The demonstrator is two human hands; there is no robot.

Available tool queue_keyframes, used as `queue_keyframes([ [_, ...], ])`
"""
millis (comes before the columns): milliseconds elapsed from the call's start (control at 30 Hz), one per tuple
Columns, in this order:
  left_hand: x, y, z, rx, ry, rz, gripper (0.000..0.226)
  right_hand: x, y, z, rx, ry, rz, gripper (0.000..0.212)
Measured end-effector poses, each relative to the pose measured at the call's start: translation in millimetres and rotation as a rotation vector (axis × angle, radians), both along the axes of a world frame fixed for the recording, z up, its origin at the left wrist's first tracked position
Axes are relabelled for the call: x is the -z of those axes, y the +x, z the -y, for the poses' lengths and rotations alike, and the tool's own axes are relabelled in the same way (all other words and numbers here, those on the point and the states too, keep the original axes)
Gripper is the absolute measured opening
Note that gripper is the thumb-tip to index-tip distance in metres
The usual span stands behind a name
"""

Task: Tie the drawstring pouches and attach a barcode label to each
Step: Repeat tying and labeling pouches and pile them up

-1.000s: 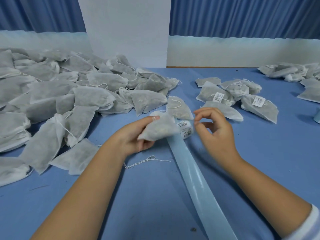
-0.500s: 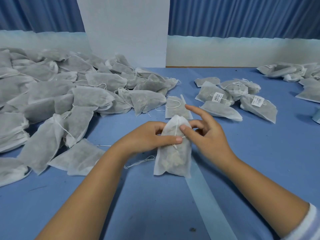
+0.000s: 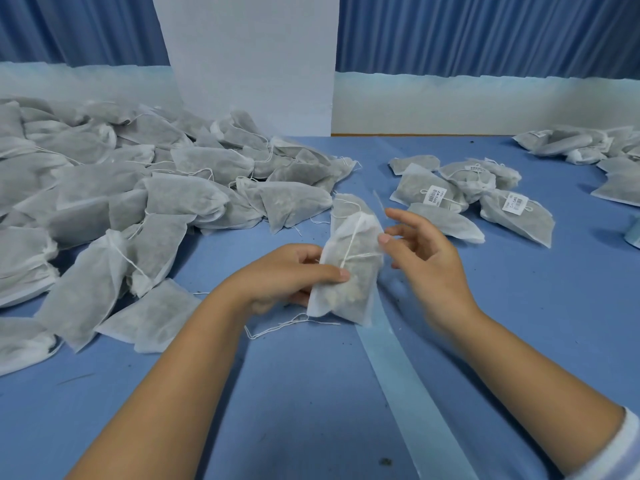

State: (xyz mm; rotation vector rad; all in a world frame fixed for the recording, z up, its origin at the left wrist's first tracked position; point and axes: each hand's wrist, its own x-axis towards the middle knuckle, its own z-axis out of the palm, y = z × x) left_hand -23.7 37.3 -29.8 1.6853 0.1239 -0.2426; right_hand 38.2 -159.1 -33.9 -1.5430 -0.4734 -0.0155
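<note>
Blue cloth is spread over the table (image 3: 519,323), and the pouch (image 3: 346,282) is held upright near its middle. It is judged light, soft and easily crumpled, best taken at the sides below the drawstring (image 3: 352,242). It is gripped by the left hand (image 3: 294,275); the right hand (image 3: 426,261), fingers spread, holds nothing just beside its right edge.

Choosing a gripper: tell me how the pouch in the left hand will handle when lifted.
Likely floppy: the pouch bulges unevenly in the left hand. Probably light: one hand holds it. Unlikely to roll; piled pouches lie flat.
</note>
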Motion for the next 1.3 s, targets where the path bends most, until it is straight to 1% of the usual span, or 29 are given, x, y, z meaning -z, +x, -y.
queue_keyframes([
  [67,-1,1,-1,-0.067,-0.013,0.012,0.025,-3,-1,2,0.042,0.03,0.015,0.015],
  [100,-1,1,-2,-0.094,-0.021,0.017,0.019,-4,-1,3,0.049,0.044,0.02,0.011],
  [167,-2,2,-1,-0.136,-0.026,0.029,0.008,-7,-3,3,0.05,0.057,0.043,0.012],
  [233,-3,2,0,-0.168,-0.011,0.057,0.011,-8,-4,4,0.04,0.063,0.073,0.015],
  [300,-3,2,1,-0.183,0.005,0.077,0.024,-8,-5,4,0.007,0.07,0.07,0.02],
  [367,-3,1,2,-0.187,0.029,0.095,0.034,-7,-5,3,-0.048,0.084,0.009,0.023],
  [433,-3,1,4,-0.176,0.066,0.117,0.031,-6,-6,0,-0.097,0.076,-0.065,0.023],
  [567,-3,0,8,-0.139,0.08,0.154,0.022,-3,-6,-4,-0.162,0.03,-0.191,0.012],
  [700,-4,-2,9,-0.112,0.109,0.164,0.022,-2,-4,-5,-0.111,0.008,-0.263,0.008],
  [833,-4,-3,8,-0.109,0.201,0.175,0.034,-2,-6,-4,-0.066,0.02,-0.213,0.002],
  [933,-6,-4,10,-0.09,0.225,0.175,0.034,0,-8,-5,-0.05,0.007,-0.168,0.006],
  [1100,-8,-6,13,-0.046,0.238,0.199,0.036,3,-10,-5,0.03,-0.092,-0.001,0.009],
  [1200,-10,-5,17,-0.08,0.21,0.164,0.057,5,-10,-5,0.037,-0.131,0.072,0.011],
  [1233,-10,-4,18,-0.101,0.206,0.156,0.058,6,-10,-6,0.037,-0.137,0.088,0.012],
  [1300,-11,-3,20,-0.144,0.185,0.155,0.046,6,-10,-6,0.042,-0.141,0.118,0.014],
])
